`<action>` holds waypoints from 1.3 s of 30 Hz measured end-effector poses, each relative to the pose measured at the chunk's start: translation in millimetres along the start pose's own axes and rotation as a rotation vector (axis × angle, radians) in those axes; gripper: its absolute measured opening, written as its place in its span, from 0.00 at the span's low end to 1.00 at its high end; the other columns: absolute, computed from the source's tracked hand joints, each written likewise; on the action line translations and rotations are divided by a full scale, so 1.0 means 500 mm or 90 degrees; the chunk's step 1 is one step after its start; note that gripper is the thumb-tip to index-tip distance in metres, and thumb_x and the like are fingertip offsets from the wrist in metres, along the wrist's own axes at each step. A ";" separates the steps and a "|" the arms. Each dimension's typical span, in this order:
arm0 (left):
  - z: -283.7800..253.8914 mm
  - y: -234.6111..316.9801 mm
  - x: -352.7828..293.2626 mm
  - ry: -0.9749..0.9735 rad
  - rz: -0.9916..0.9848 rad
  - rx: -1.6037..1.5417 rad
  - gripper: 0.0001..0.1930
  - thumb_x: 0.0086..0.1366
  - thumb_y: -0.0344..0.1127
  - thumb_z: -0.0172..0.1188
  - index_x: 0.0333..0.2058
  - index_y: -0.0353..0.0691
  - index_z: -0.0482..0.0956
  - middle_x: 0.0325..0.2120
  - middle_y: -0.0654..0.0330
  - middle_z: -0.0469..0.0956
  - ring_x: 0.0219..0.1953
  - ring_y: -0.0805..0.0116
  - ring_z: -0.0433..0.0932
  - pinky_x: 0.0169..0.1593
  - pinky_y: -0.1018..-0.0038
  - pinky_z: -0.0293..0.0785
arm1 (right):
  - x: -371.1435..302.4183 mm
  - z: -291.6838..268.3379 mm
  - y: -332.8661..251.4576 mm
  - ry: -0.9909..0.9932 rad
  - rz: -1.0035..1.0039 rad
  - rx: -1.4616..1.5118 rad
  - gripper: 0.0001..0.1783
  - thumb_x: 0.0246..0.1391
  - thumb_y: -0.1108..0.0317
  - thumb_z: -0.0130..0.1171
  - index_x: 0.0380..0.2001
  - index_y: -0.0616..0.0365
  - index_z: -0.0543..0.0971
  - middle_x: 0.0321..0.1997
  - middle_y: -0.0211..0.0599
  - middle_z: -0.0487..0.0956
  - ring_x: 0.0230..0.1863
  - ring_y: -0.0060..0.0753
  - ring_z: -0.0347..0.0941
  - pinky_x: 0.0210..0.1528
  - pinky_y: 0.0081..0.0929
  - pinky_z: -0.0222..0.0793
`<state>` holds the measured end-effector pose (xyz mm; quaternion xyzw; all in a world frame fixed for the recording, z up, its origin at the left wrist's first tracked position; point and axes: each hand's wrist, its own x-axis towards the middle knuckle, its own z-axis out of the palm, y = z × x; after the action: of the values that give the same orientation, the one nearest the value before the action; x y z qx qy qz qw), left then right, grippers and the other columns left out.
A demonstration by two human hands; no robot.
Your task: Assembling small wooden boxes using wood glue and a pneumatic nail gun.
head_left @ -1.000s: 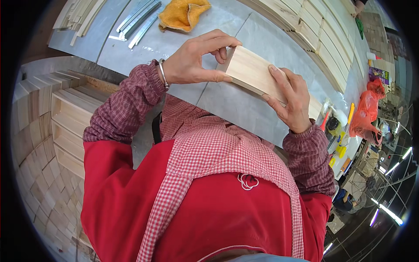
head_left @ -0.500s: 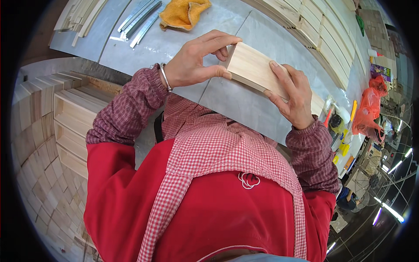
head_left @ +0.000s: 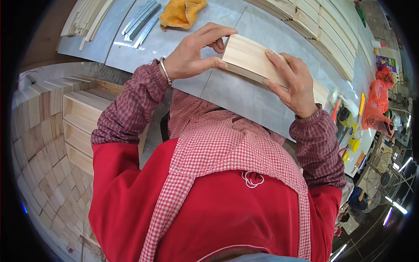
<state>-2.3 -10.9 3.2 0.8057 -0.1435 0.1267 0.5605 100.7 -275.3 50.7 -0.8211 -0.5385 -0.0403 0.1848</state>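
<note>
A pale wooden box (head_left: 248, 56) is held between both hands above the grey table, its smooth broad face turned up and its long axis slanting down to the right. My left hand (head_left: 196, 51) grips its left end, fingers at the far corner and thumb at the near one. Round the right part of the box, my right hand (head_left: 297, 83) is closed, with fingers on the upper face and thumb along the near edge. The box's underside and far side are hidden.
On the grey table (head_left: 257, 100) lie bundled metal strips (head_left: 142, 22), a yellow cloth (head_left: 181, 14) and wooden slats (head_left: 89, 19). Stacked wooden pieces (head_left: 325, 39) fill the far right. A red plastic bag (head_left: 377, 102) lies beyond tools. Wooden boxes (head_left: 80, 111) are stacked at left.
The box and both hands have shifted slightly left and away from me in the picture. The whole view has turned a little too. Both hands keep the same grip.
</note>
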 end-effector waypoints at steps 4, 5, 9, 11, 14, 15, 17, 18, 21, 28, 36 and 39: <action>0.003 -0.006 0.000 -0.005 0.009 0.011 0.33 0.51 0.28 0.66 0.58 0.42 0.68 0.46 0.58 0.69 0.37 0.69 0.73 0.45 0.78 0.74 | -0.001 0.002 0.000 0.004 -0.001 0.001 0.30 0.49 0.50 0.61 0.57 0.42 0.72 0.46 0.36 0.71 0.38 0.33 0.66 0.43 0.27 0.63; 0.004 -0.006 0.001 0.001 0.016 0.011 0.33 0.51 0.28 0.66 0.58 0.42 0.68 0.46 0.58 0.69 0.36 0.69 0.73 0.45 0.78 0.74 | -0.001 0.002 0.001 0.006 -0.002 -0.001 0.30 0.49 0.50 0.61 0.57 0.42 0.72 0.46 0.36 0.71 0.38 0.33 0.66 0.43 0.27 0.63; 0.009 -0.009 -0.001 0.019 0.038 0.015 0.33 0.50 0.27 0.66 0.57 0.41 0.68 0.46 0.58 0.69 0.36 0.69 0.72 0.45 0.77 0.74 | -0.001 0.002 0.001 0.010 -0.009 -0.007 0.31 0.49 0.49 0.61 0.57 0.41 0.72 0.46 0.36 0.71 0.39 0.33 0.66 0.43 0.27 0.63; 0.012 -0.007 -0.005 0.029 0.025 0.013 0.32 0.51 0.28 0.65 0.57 0.40 0.68 0.46 0.58 0.70 0.37 0.69 0.73 0.45 0.78 0.74 | -0.001 0.002 0.001 0.007 -0.007 -0.010 0.31 0.49 0.49 0.61 0.57 0.41 0.72 0.46 0.35 0.71 0.39 0.32 0.66 0.43 0.27 0.63; 0.014 0.003 -0.012 0.039 0.012 0.012 0.32 0.51 0.29 0.65 0.57 0.39 0.68 0.46 0.57 0.70 0.38 0.69 0.73 0.46 0.78 0.73 | -0.001 0.003 0.001 0.005 -0.004 -0.012 0.31 0.49 0.49 0.61 0.57 0.40 0.72 0.46 0.35 0.71 0.39 0.32 0.66 0.43 0.26 0.63; 0.015 0.011 -0.015 0.046 0.004 0.010 0.31 0.52 0.29 0.65 0.56 0.39 0.68 0.45 0.57 0.71 0.38 0.69 0.73 0.46 0.78 0.74 | -0.001 0.003 0.001 0.005 -0.003 -0.012 0.31 0.49 0.49 0.61 0.57 0.40 0.71 0.46 0.35 0.71 0.39 0.32 0.66 0.43 0.27 0.64; 0.015 0.028 -0.020 0.059 -0.013 0.005 0.29 0.54 0.31 0.65 0.55 0.38 0.69 0.44 0.56 0.72 0.38 0.69 0.74 0.45 0.78 0.74 | -0.002 0.004 0.002 0.004 -0.002 -0.012 0.31 0.49 0.49 0.61 0.58 0.40 0.71 0.46 0.34 0.71 0.39 0.32 0.66 0.43 0.27 0.64; 0.015 0.033 -0.019 0.066 -0.022 0.004 0.28 0.54 0.31 0.65 0.55 0.38 0.70 0.43 0.56 0.72 0.38 0.69 0.74 0.45 0.78 0.74 | -0.003 0.004 0.003 0.005 -0.001 -0.011 0.31 0.49 0.49 0.61 0.58 0.40 0.71 0.46 0.34 0.71 0.40 0.32 0.66 0.43 0.27 0.64; 0.015 0.045 -0.008 0.078 -0.073 0.016 0.26 0.56 0.33 0.64 0.54 0.37 0.70 0.42 0.55 0.73 0.38 0.69 0.75 0.45 0.79 0.75 | -0.003 0.005 0.002 0.010 -0.005 -0.016 0.31 0.49 0.49 0.61 0.58 0.39 0.71 0.47 0.34 0.71 0.40 0.32 0.66 0.43 0.27 0.64; 0.036 0.056 0.000 0.195 -0.183 -0.020 0.19 0.58 0.35 0.64 0.47 0.35 0.75 0.37 0.55 0.76 0.33 0.71 0.76 0.39 0.80 0.76 | -0.003 0.009 0.002 0.023 -0.010 -0.026 0.31 0.50 0.49 0.60 0.59 0.39 0.70 0.47 0.34 0.71 0.40 0.32 0.66 0.44 0.26 0.63; 0.046 0.086 0.003 0.229 -0.244 0.057 0.10 0.59 0.34 0.62 0.35 0.33 0.79 0.27 0.59 0.77 0.26 0.74 0.73 0.33 0.82 0.73 | -0.006 0.009 0.000 0.029 -0.006 -0.037 0.31 0.51 0.48 0.59 0.59 0.38 0.69 0.48 0.34 0.71 0.42 0.33 0.66 0.47 0.29 0.62; 0.053 0.088 0.007 0.247 -0.244 0.075 0.08 0.59 0.33 0.62 0.31 0.33 0.79 0.23 0.61 0.76 0.24 0.75 0.72 0.31 0.82 0.72 | -0.010 0.005 0.002 0.044 -0.017 -0.024 0.30 0.50 0.50 0.59 0.58 0.41 0.70 0.50 0.35 0.71 0.45 0.34 0.67 0.49 0.31 0.61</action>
<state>-14.4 -50.7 33.3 0.8100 0.1295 0.1782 0.5434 98.9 -279.2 46.6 -0.8155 -0.5417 -0.0812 0.1870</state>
